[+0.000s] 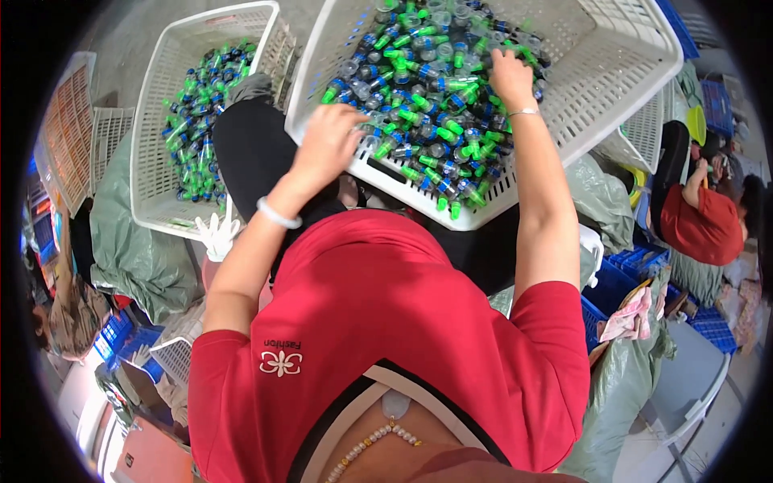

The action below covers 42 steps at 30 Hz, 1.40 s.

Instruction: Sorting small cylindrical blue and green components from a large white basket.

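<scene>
A large white plastic basket (612, 88) with latticed, perforated walls sits tilted across the person's lap, heaped with small clear plastic vials (435, 88) capped in glossy green and dark blue. The left hand (326, 145) rests at the near rim of the basket, knuckles up and fingers curled down into the pile; whether it grips any vial cannot be told, since the fingertips are buried among them. A pale, smooth bangle (279, 214) circles that wrist. The right hand (510, 78) lies farther in, palm down on the heap, fingers bent loosely over the caps; what it holds, if anything, is hidden beneath it. A thin silvery bracelet (523, 112) sits at its wrist. To the left, a second white lattice basket (153, 161) holds a thinner layer of the same green-and-blue vials. Beside it slumps a grey-green sack (133, 249) of crinkled film. At the far right, another person in a red top (704, 229) sits among blue crates (636, 262).
</scene>
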Each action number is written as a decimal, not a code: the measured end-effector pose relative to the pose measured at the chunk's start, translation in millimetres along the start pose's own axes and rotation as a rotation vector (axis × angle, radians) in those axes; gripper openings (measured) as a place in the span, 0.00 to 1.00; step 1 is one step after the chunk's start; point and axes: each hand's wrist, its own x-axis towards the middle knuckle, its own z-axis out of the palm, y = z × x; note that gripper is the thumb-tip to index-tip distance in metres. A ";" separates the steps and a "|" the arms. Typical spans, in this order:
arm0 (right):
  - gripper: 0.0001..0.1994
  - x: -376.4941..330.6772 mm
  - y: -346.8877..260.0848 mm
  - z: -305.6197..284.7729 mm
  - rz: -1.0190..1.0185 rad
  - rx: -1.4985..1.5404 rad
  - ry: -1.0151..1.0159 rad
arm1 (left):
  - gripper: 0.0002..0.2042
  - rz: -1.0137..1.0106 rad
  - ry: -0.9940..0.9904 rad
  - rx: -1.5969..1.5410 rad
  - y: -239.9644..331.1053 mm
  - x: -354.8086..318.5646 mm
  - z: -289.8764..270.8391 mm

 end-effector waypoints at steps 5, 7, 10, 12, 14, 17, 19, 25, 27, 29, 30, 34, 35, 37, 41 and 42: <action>0.18 -50.8 -33.6 -63.5 0.112 0.799 0.107 | 0.16 0.055 -0.021 0.152 1.4 37.3 89.7; 0.17 -93.4 -55.0 -104.8 0.195 1.051 0.075 | 0.16 0.068 -0.240 0.296 -1.6 46.4 100.8; 0.14 -155.7 -75.5 -105.2 0.270 1.312 0.113 | 0.15 0.094 -0.330 0.356 -2.3 50.6 98.5; 0.13 -176.3 -91.4 -88.5 0.318 1.405 0.077 | 0.14 0.109 -0.291 0.326 -1.2 45.5 92.9; 0.10 -187.9 -102.0 -78.9 0.414 1.574 -0.005 | 0.14 -0.018 -0.257 0.055 -4.7 42.5 92.0; 0.12 -178.4 -104.6 -84.3 0.391 1.582 0.089 | 0.14 -0.272 -0.176 -0.481 -2.6 32.1 83.0; 0.13 -173.2 -106.4 -88.0 0.374 1.595 0.143 | 0.13 -0.628 -0.097 -1.208 12.9 25.3 74.1; 0.14 -179.7 -116.0 -91.0 0.295 1.713 0.208 | 0.12 -0.795 -0.051 -1.657 45.0 -6.0 52.6; 0.14 -185.2 -121.7 -95.6 0.285 1.755 0.236 | 0.14 -0.778 -0.187 -1.336 57.5 -12.2 47.8; 0.15 -190.0 -126.3 -104.9 0.200 1.647 0.241 | 0.16 -0.764 -0.258 -1.168 72.1 -16.1 44.7; 0.16 -194.4 -126.3 -108.8 0.156 1.591 0.241 | 0.16 -0.754 -0.196 -1.059 82.8 -16.4 43.4; 0.16 -207.1 -128.9 -118.4 0.158 1.516 0.110 | 0.16 -0.628 0.007 -0.744 96.9 -22.3 55.6; 0.16 -208.7 -130.1 -117.9 0.150 1.522 0.115 | 0.16 -0.530 0.068 -0.656 101.3 -20.9 55.2; 0.16 -210.6 -129.7 -111.4 0.164 1.638 0.174 | 0.16 -0.431 0.134 -0.559 109.3 -22.6 51.9; 0.15 -212.6 -135.9 -107.2 0.162 1.756 0.125 | 0.19 -0.502 0.026 -0.600 120.0 -28.6 43.3; 0.15 -213.1 -137.6 -107.2 0.162 1.782 0.082 | 0.19 -0.503 0.016 -0.621 115.4 -31.7 46.6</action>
